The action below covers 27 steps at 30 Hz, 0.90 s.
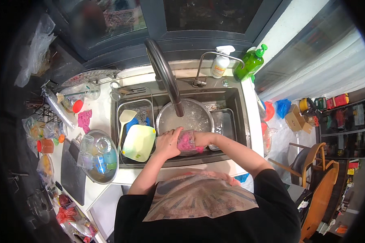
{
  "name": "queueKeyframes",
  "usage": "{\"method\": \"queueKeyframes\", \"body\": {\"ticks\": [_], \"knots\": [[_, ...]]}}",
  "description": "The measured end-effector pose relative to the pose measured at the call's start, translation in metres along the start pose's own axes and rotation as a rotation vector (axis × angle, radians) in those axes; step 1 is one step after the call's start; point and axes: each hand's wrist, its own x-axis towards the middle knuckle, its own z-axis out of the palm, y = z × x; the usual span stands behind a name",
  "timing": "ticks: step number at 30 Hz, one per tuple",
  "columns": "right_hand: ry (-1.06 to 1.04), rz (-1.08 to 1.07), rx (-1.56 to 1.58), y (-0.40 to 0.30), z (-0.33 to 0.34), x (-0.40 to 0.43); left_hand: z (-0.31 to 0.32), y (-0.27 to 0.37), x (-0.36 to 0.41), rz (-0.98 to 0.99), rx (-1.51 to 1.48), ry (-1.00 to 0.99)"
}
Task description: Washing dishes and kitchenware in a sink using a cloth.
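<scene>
My left hand grips a clear glass or plastic cup from the left side, over the near rim of a round metal basin. A pink cloth shows inside the cup. My right hand reaches into the cup's mouth with the cloth, its fingertips hidden; a bit of pink hangs out below. Water stands in the basin, which sits in the sink. Above it arches a dark metal faucet.
Left of the basin, a wire basket holds a pale spoon and a yellow-green tray. A metal bowl of cups stands on the left counter. Behind the sink are a spray bottle, a green pump bottle and a thin tap.
</scene>
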Motion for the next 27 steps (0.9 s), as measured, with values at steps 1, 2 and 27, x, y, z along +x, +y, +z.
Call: {"method": "queueKeyframes", "body": {"ticks": [1,2,27], "knots": [[0.075,-0.279,-0.021,-0.003,0.003,0.01,-0.002,-0.003,0.0,0.0,0.004,0.023],[0.158,-0.555,-0.041,-0.005,0.005,0.016,-0.007,-0.003,0.002,0.001,0.012,0.014],[0.2,-0.212,1.387,-0.05,-0.019,-0.03,-0.017,-0.001,0.041,0.166,0.053,0.235]]}}
